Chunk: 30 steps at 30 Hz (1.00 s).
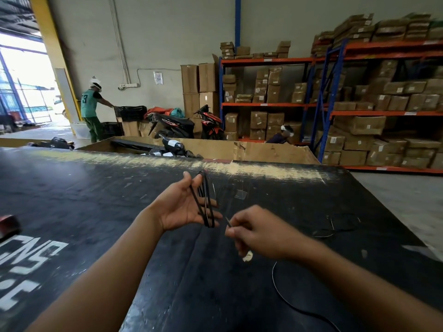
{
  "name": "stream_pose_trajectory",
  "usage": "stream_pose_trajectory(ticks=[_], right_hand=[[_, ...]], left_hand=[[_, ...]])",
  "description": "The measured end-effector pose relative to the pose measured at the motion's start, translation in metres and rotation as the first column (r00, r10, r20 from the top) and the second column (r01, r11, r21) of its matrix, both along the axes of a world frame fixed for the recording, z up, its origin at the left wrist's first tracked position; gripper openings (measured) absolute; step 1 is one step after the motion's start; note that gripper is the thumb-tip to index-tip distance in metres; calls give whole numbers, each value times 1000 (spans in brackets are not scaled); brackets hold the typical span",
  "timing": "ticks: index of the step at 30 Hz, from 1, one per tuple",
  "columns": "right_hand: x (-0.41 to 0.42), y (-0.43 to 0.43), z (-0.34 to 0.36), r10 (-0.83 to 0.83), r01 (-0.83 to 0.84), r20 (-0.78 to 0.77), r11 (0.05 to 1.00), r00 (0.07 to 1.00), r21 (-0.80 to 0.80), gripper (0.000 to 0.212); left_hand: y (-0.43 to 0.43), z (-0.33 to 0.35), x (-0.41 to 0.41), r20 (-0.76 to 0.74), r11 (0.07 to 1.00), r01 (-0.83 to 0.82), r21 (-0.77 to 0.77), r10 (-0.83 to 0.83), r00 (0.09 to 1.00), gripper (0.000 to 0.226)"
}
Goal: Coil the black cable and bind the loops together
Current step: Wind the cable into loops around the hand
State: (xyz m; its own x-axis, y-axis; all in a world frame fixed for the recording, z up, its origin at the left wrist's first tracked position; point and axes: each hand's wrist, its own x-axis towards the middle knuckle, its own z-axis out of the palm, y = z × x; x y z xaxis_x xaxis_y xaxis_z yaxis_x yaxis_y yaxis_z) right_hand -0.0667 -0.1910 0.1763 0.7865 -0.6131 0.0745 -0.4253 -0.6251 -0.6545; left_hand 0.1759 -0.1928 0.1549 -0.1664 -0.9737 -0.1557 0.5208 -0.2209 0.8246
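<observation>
The black cable (206, 200) hangs in several narrow loops over the fingers of my left hand (181, 204), which is held palm up above the black table (96, 200). The loops run from my fingertips down past the heel of the palm. Just to the right, my right hand (254, 232) pinches a short thin end of the cable (227, 222) between thumb and forefinger, close to the bottom of the loops. A loose stretch of thin black cable (285, 300) trails over the table under my right forearm.
More thin cable (340, 224) lies on the table at the right. A red object (8, 224) sits at the left edge. Behind the table stand a cardboard bin (263, 149), scooters (208, 123), shelving with boxes (359, 104) and a person (90, 106).
</observation>
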Motion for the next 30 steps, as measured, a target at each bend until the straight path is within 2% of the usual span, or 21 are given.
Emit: stream_pose_trajectory(ticks=[8,12,15,18,22,24,26,30], right_hand=[[1,14,-57,31,-37,38,982,999,187,24],[-1,12,-76,52,-61,38,955,998,291,25],[-4,4,-82,68,-73,27,948,997,310,26],[-7,-14,-78,52,-46,-20,975,998,219,26],[-14,-43,-55,32,-37,-182,999,983,-24,19],[-14,-58,-37,-13,-32,-274,987,962,-158,23],[-12,-71,-20,-92,-4,-328,960,940,-280,18],[-7,-89,16,-179,41,-313,914,933,-403,15]], left_hand=[[-1,8,-20,-80,985,138,-104,-147,986,54],[7,17,-33,-47,945,284,-165,-295,954,54],[14,23,-43,-3,898,393,-196,-402,916,54],[23,26,-53,9,834,510,-209,-520,854,56],[35,25,-62,65,754,628,-192,-628,775,56],[40,24,-63,96,747,645,-163,-639,764,56],[44,22,-61,101,758,641,-124,-633,768,56],[50,14,-63,167,770,637,-17,-626,761,57]])
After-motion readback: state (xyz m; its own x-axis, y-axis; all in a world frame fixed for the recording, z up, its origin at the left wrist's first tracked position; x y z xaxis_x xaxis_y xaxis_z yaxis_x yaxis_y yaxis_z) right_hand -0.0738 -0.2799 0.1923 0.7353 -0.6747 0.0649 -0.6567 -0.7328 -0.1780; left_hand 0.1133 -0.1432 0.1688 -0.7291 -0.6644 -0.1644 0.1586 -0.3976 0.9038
